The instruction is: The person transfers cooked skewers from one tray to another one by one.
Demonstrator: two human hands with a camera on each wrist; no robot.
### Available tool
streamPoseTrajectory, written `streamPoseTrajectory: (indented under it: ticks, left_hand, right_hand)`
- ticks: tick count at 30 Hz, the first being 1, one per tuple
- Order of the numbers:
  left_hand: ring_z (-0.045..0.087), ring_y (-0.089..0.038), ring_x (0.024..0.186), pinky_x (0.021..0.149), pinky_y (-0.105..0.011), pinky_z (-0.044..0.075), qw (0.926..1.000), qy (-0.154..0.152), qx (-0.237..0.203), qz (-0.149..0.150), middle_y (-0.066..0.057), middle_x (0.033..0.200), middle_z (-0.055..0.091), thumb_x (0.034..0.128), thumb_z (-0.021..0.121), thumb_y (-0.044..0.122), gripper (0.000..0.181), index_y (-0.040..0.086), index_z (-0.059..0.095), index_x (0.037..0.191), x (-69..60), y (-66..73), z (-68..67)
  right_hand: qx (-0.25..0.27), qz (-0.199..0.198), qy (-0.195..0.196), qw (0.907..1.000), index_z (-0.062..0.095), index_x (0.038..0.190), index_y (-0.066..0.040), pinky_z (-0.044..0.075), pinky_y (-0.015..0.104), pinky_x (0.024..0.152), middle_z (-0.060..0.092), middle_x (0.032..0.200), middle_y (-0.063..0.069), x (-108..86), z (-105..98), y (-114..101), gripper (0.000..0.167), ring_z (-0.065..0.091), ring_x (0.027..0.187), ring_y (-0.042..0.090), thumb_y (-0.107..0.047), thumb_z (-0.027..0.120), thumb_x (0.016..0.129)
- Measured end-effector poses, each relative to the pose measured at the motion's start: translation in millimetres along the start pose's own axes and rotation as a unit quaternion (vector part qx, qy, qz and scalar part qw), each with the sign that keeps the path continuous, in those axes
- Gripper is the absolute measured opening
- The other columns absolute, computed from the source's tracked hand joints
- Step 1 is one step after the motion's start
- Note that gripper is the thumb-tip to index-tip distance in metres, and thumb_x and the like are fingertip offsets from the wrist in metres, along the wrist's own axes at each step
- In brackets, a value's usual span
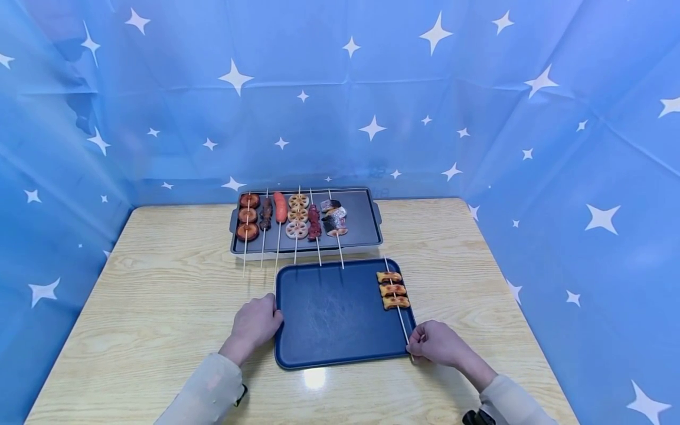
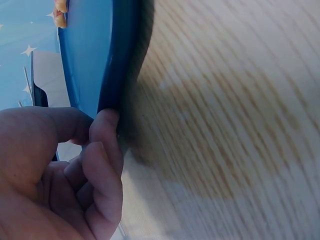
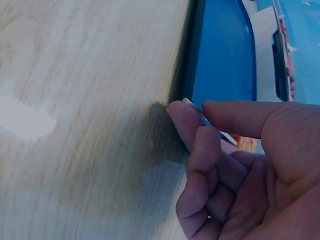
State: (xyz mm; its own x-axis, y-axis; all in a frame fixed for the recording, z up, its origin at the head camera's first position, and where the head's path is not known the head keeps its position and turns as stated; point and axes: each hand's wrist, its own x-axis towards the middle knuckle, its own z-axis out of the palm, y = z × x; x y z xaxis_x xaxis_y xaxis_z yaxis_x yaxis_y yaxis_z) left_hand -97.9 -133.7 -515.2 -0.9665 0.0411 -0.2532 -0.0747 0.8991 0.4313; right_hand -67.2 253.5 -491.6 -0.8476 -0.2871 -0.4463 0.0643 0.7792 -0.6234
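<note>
Nearest me: light sleeves (image 1: 204, 386) on both arms, and a glare patch on the wood-grain table (image 1: 133, 307) just near of the blue tray (image 1: 329, 313). My right hand (image 1: 438, 342) is at the tray's near right corner, thumb and finger pinching the near end of a stick; other fingers curled under. That stick carries the yellow skewer (image 1: 393, 290): three browned yellow pieces, running near to far along the tray's right edge, food toward the far right corner. I can't tell if the food rests on the tray or hangs just above it.

My left hand (image 1: 257, 321) pinches the tray's left rim between thumb and fingers.

Just beyond the tray I have a dark grill pan (image 1: 363, 215) on a light base, a handle at each end. Six skewers lie across it, left to right: brown round slices (image 1: 247, 215), dark meat (image 1: 266, 213), red sausage (image 1: 280, 206), lotus root slices (image 1: 297, 215), dark red chunks (image 1: 314, 221), silvery fish-like pieces (image 1: 333, 218). Their sticks overhang the pan's near side. Farthest: blue curtain (image 1: 319, 130) with white stars.
</note>
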Motion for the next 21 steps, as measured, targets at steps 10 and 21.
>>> streamPoseTrajectory:
  ticks: [10, 21]
  left_hand:
    - [0.048, -0.017, 0.051, 0.047, -0.030, 0.033, 0.9998, 0.012, 0.003, 0.014, -0.001, 0.062, 0.051, 0.0865, 0.058, 0.017, 0.015, 0.012, 0.051, 0.075, -0.1, -0.9, -0.8]
    - [0.048, -0.018, 0.052, 0.047, -0.031, 0.034, 0.9999, 0.005, 0.006, 0.011, -0.002, 0.063, 0.051, 0.0864, 0.057, 0.018, 0.014, 0.012, 0.052, 0.076, 0.4, -2.0, -0.2]
  right_hand:
    - [-0.037, 0.016, 0.042, 0.9983, 0.066, 0.077, -0.011, 0.039, 0.028, 0.054, 0.068, 0.065, 0.001, 0.8, -19, -11, 0.016, 0.057, 0.058, 0.015, -0.023, 0.066, 0.089]
    - [-0.069, -0.023, 0.084, 0.9938, 0.069, 0.088, -0.012, 0.040, 0.028, 0.053, 0.067, 0.070, 0.000, 23.8, -41, -40, 0.013, 0.055, 0.057, 0.011, -0.023, 0.063, 0.092]
